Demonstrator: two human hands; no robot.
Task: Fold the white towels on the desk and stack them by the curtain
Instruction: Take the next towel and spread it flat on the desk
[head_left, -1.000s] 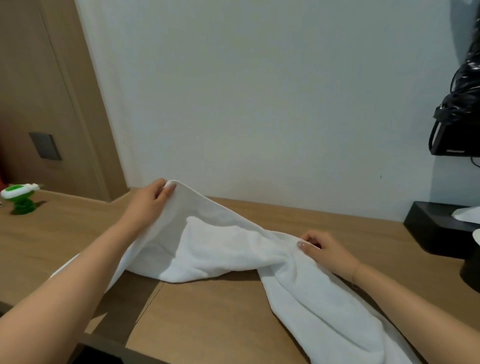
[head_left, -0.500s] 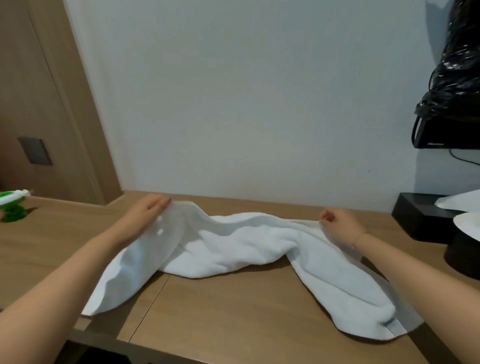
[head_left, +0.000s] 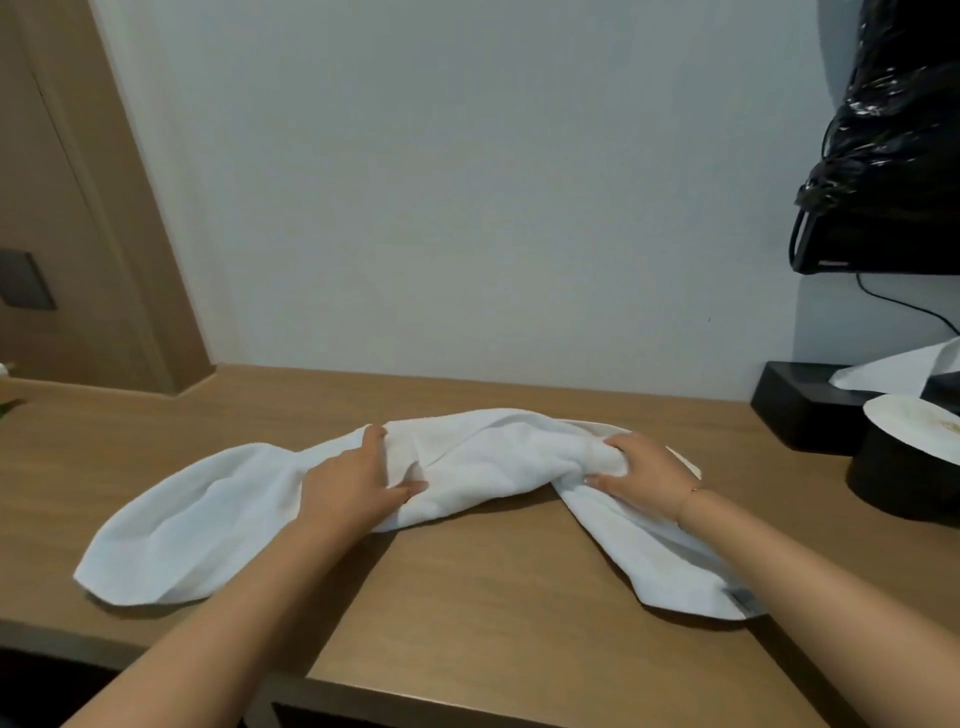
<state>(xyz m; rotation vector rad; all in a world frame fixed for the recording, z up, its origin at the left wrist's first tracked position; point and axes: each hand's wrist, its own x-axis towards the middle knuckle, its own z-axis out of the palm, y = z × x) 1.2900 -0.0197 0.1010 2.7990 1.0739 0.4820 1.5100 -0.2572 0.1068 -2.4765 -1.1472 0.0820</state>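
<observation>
A long white towel (head_left: 498, 457) lies bunched across the wooden desk (head_left: 467, 597), its two ends trailing toward the front left and front right. My left hand (head_left: 353, 480) grips the towel left of its middle, thumb and fingers pinching a fold. Right of the middle, my right hand (head_left: 641, 467) clutches a bunched ridge of the cloth. No curtain is in view.
At the right stand a black box (head_left: 800, 410) with white tissue (head_left: 898, 371), and a round black container with a white lid (head_left: 914, 431). A black plastic bag (head_left: 893, 130) hangs above. A wooden door panel (head_left: 67, 208) is at the left.
Both hands moved inward from the towel's far edge to its middle and now grip it there. The towel dropped flatter onto the desk, and the view shifted left.
</observation>
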